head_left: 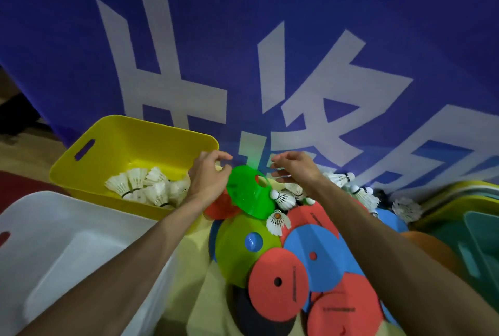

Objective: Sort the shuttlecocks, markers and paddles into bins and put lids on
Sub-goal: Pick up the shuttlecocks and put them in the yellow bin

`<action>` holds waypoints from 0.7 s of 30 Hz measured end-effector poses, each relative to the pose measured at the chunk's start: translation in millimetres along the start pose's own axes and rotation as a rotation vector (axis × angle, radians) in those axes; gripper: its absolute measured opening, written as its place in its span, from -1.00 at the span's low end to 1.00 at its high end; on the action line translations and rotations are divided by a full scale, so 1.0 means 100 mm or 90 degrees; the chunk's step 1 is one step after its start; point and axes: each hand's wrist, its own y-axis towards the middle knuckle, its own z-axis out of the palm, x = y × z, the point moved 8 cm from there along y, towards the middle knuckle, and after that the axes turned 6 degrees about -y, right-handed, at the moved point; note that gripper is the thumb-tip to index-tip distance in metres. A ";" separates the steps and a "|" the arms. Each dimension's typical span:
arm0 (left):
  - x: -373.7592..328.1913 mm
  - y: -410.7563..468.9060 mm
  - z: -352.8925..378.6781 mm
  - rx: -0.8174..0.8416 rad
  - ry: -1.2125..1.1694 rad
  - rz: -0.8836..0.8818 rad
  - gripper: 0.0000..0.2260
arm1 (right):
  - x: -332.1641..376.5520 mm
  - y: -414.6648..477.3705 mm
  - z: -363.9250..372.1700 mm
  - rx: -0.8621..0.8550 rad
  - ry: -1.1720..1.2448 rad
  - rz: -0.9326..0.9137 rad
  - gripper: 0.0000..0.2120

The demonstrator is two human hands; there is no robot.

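A tilted green marker (247, 196) sits on top of a pile of lime (237, 249), red and blue markers and flat red (278, 284) and blue (316, 257) paddles. My left hand (209, 177) curls its fingers at the green marker's left rim and seems to grip it. My right hand (294, 171) hovers just past the marker's far edge, fingers loosely curled, holding nothing I can see. White shuttlecocks (283, 199) lie loose on the pile and along the banner. More shuttlecocks (145, 187) fill the bottom of the yellow bin (89, 163).
A white bin (54, 249) with nothing in it stands at the lower left, in front of the yellow one. Stacked teal and yellow bins or lids (469, 230) sit at the right. A blue banner (243, 52) with large white characters closes off the back.
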 end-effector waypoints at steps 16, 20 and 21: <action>0.34 -0.52 1.83 0.376 0.117 0.005 -0.68 | -0.86 0.19 -0.73 -0.103 -0.329 -0.004 -0.77; 0.40 -0.50 2.02 0.421 0.167 0.002 -0.65 | -0.91 0.31 -0.69 -0.122 -0.363 -0.045 -0.71; 0.43 -0.50 2.08 0.432 0.185 0.001 -0.65 | -0.93 0.33 -0.67 -0.120 -0.338 -0.038 -0.71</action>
